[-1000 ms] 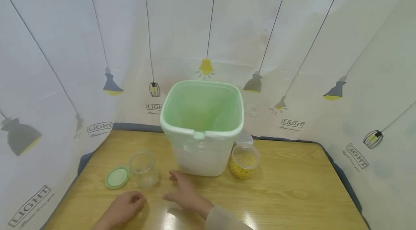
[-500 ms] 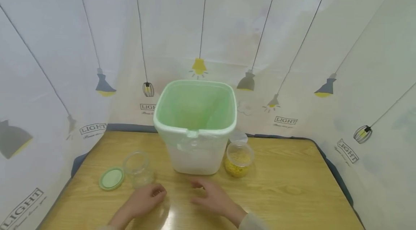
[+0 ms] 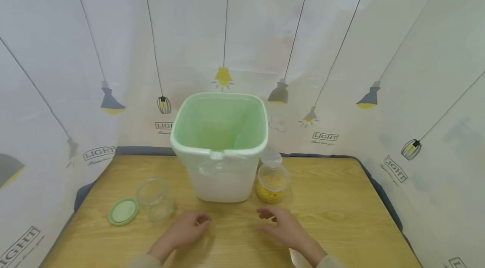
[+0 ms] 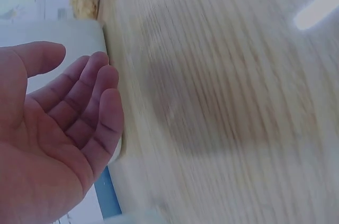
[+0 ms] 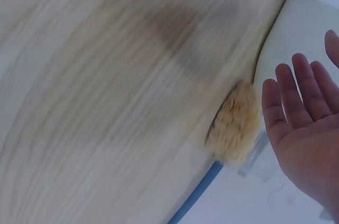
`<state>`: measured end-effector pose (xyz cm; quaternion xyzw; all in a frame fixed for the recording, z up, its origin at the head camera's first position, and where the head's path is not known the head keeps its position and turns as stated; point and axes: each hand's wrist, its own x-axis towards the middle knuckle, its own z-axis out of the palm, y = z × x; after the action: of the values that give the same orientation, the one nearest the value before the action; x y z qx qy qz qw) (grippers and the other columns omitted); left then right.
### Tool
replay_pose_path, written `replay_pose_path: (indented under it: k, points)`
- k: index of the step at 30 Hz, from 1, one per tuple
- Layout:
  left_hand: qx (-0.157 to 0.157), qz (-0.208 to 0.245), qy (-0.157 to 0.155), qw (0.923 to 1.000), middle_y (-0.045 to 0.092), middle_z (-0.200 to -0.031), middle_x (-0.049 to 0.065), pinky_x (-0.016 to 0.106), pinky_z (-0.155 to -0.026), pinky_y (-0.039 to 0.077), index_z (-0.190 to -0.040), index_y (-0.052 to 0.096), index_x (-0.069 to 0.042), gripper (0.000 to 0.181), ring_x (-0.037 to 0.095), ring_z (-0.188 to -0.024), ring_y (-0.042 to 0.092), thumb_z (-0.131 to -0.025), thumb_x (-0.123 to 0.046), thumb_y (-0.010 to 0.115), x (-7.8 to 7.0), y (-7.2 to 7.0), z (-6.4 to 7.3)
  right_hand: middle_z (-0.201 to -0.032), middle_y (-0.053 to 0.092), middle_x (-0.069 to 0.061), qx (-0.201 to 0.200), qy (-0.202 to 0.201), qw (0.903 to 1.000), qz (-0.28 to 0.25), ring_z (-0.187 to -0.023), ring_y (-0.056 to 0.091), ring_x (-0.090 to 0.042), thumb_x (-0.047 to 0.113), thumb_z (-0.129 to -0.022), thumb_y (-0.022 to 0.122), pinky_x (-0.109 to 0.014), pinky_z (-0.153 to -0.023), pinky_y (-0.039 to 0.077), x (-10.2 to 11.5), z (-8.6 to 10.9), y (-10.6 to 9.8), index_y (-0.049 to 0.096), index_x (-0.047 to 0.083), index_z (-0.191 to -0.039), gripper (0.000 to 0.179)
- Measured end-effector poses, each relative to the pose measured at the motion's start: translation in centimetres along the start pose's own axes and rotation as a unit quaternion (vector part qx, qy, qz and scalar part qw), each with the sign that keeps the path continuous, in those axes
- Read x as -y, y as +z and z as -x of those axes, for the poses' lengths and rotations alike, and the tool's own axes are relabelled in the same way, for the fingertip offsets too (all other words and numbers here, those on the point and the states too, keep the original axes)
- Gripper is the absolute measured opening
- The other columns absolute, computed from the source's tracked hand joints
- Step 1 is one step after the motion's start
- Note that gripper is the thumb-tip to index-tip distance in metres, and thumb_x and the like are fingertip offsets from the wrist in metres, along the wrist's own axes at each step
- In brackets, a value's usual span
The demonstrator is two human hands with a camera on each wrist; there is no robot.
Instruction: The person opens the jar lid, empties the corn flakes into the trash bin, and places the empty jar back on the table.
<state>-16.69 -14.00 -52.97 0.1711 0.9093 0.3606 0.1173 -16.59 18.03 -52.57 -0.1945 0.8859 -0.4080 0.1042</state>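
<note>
Left hand [image 3: 184, 229] is empty, fingers bent side by side; right hand [image 3: 285, 227] is empty, fingers slightly spread. Tub of yellow bits [image 3: 271, 188] stands toward its twelve o'clock, contact unclear. Judged step: pre-grasp; next calls for encircling fingers.

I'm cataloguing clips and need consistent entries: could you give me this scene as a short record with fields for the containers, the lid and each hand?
Bin: white, green inside, open-topped, upright on the table
Tub: clear, open, yellow contents, right of the bin
Jar: clear, left of the bin
Lid: green, flat, beside the jar
Left hand: holding nothing, fingers loosely curled
Right hand: holding nothing, nearest the tub
</note>
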Motion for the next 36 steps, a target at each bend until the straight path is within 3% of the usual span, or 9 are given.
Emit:
replay_pose_path:
  k: [5,8,11,15,19,23,26,36]
  points:
    - [-0.001,-0.002,0.019,0.9998,0.070,-0.097,-0.002,0.031,-0.075,0.053,-0.107,0.071,-0.010,0.025,0.015,-0.088,0.063,-0.094,-0.030,0.060,-0.7,1.3,-1.0,-0.112,0.071,-0.009,-0.006,0.025,0.9996,0.015,-0.102,0.066,-0.022,0.034,-0.092,0.066,-0.039,-0.082,0.056,-1.2,0.8,-2.8,0.063,0.008,-0.123,0.041]
    - [0.007,0.009,0.030,0.9995,0.070,-0.099,-0.002,0.030,-0.076,0.054,-0.108,0.070,-0.010,0.025,0.016,-0.090,0.064,-0.095,-0.029,0.060,-1.1,2.0,-1.5,-0.101,0.071,-0.003,-0.012,0.046,0.9984,0.031,-0.093,0.065,-0.017,0.035,-0.091,0.067,-0.030,-0.076,0.055,-1.7,1.0,-4.3,0.063,0.008,-0.117,0.038]
    - [0.015,0.025,0.029,0.9992,0.070,-0.100,-0.001,0.033,-0.077,0.054,-0.108,0.069,-0.011,0.024,0.018,-0.091,0.065,-0.095,-0.028,0.059,-1.7,2.5,-1.7,-0.100,0.069,-0.001,-0.044,0.090,0.9933,0.058,-0.093,0.063,-0.015,0.034,-0.087,0.072,-0.031,-0.078,0.055,-2.2,0.9,-5.4,0.062,0.008,-0.118,0.042]
    - [0.019,0.031,0.030,0.9989,0.070,-0.100,0.001,0.035,-0.077,0.053,-0.109,0.068,-0.011,0.023,0.019,-0.090,0.065,-0.094,-0.027,0.059,-2.6,3.0,-1.8,-0.123,0.063,-0.014,-0.098,0.132,0.9831,0.081,-0.112,0.061,-0.029,0.037,-0.082,0.077,-0.048,-0.093,0.053,-2.6,0.0,-6.5,0.047,0.003,-0.138,0.073]
    - [0.015,0.025,0.040,0.9988,0.071,-0.098,-0.001,0.032,-0.075,0.053,-0.108,0.068,-0.011,0.021,0.017,-0.088,0.065,-0.094,-0.024,0.059,-3.0,3.4,-2.1,-0.146,0.044,-0.023,-0.117,0.132,0.9807,0.085,-0.133,0.045,-0.040,0.042,-0.081,0.077,-0.056,-0.105,0.044,-2.7,-1.1,-7.0,0.023,0.000,-0.152,0.099]
    - [0.008,0.016,0.045,0.9988,0.070,-0.095,-0.003,0.030,-0.075,0.053,-0.106,0.068,-0.013,0.020,0.014,-0.086,0.064,-0.093,-0.024,0.059,-3.2,3.8,-2.4,-0.154,0.031,-0.027,-0.124,0.131,0.9813,0.068,-0.141,0.030,-0.045,0.036,-0.078,0.080,-0.062,-0.113,0.031,-2.5,-2.4,-6.8,0.012,-0.002,-0.154,0.109]
    - [0.002,0.013,0.051,0.9986,0.071,-0.094,-0.003,0.029,-0.074,0.053,-0.105,0.069,-0.013,0.019,0.013,-0.085,0.064,-0.092,-0.025,0.059,-3.4,4.0,-2.5,-0.155,0.028,-0.028,-0.126,0.130,0.9825,0.044,-0.143,0.027,-0.047,0.034,-0.075,0.083,-0.062,-0.115,0.027,-2.6,-3.3,-6.2,0.009,-0.003,-0.154,0.114]
    - [0.021,0.038,0.046,0.9980,0.070,-0.095,-0.001,0.028,-0.072,0.051,-0.107,0.068,-0.011,0.020,0.012,-0.084,0.062,-0.093,-0.024,0.059,-3.8,4.4,-2.5,-0.152,0.030,-0.027,-0.158,0.112,0.9770,-0.089,-0.142,0.030,-0.045,0.023,-0.073,0.086,-0.063,-0.117,0.023,-4.1,-4.8,-3.9,0.008,-0.001,-0.152,0.114]
